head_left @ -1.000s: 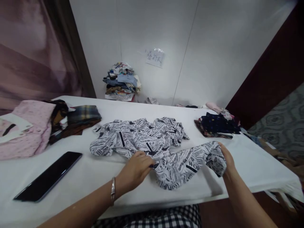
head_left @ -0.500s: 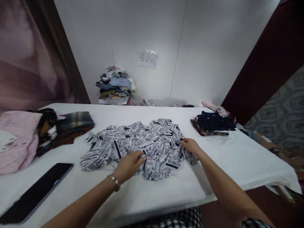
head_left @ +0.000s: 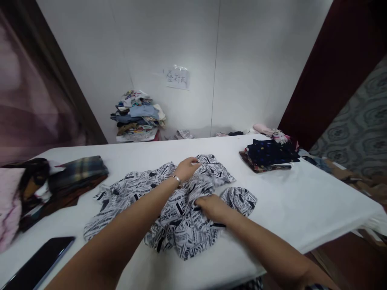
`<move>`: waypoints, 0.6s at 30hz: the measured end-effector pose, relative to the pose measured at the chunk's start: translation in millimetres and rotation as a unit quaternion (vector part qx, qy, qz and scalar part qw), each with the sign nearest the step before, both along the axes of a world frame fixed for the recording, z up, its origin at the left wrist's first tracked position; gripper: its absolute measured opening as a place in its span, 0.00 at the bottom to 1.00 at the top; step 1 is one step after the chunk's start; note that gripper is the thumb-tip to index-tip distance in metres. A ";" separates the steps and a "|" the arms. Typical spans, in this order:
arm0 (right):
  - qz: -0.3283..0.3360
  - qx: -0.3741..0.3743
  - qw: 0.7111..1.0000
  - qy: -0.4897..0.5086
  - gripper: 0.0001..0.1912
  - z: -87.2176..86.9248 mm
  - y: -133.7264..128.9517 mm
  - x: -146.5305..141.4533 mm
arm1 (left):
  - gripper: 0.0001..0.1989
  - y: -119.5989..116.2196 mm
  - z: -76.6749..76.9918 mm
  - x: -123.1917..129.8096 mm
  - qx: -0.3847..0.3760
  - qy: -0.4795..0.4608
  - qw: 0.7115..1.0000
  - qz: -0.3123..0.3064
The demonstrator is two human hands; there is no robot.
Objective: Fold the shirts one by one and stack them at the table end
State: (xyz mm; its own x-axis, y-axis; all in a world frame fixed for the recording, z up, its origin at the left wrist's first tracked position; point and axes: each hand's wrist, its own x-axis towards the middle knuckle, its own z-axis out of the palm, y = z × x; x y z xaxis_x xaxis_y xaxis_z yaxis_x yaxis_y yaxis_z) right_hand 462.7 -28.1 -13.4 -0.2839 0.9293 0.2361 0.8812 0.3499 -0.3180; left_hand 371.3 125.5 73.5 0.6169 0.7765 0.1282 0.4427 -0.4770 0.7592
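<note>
From my remote seat, head view: right hand (head_left: pixel 214 207) closed, thumb and fingers together and clamped on a bunched fold of the printed garment (head_left: pixel 193 237), just right of the middle of the cloth. Left hand (head_left: pixel 186 168) is farther from me, at the garment's far side, palm down, fingers bent and thumb near them at the fabric; the cloth there is smeared by motion, so I can't tell whether the fingertips pinch it or only touch it. Left forearm runs long and diagonal from the lower left, over the near left part of the cloth, silver bracelet (head_left: pixel 177 181) at the wrist. Right forearm enters from the lower right, low and slanted, the hand pointing left and inward. Hands are near each other, apart, the left one beyond the right. Garment: white with black newspaper lettering, rumpled, lying mid-table on the white table (head_left: pixel 302 201), a section raised between the hands, another lobe spread right of the right hand. Black-screened device (head_left: pixel 40 262) near the left corner. Plaid garment (head_left: pixel 80 171) at left, beside the pink garment (head_left: pixel 9 201). Navy folded garment (head_left: pixel 269 153) tops a small pile, right. Tall clothes stack (head_left: pixel 139 117) by the wall, left of the handwritten sign (head_left: pixel 177 77).
</note>
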 end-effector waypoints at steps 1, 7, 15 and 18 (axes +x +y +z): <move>0.021 -0.011 1.000 -0.003 0.13 -3.2 -2.2 -5.4 | 0.21 -0.5 1.2 10.0 -0.022 -0.004 0.999 -0.023; -0.071 0.009 0.951 0.302 0.23 -10.0 -9.0 7.1 | 0.28 -24.7 7.9 15.8 -0.118 -0.028 0.978 -0.171; -0.160 0.011 0.848 0.505 0.20 -13.1 -0.7 22.6 | 0.33 -31.2 -26.6 -30.3 -0.096 0.054 0.993 -0.052; -0.158 0.001 0.825 0.543 0.19 -13.1 0.1 27.0 | 0.29 -24.8 -41.9 -32.5 -0.142 0.060 0.988 0.006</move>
State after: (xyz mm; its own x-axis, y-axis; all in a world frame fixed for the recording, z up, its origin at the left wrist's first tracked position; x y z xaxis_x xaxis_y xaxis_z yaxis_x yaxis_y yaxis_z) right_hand 489.8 -28.0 -26.5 0.3520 0.9156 0.1942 0.1241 0.1600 -0.9793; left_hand 338.8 100.7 31.6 0.6052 0.7779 -0.1691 0.5420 -0.2470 0.8033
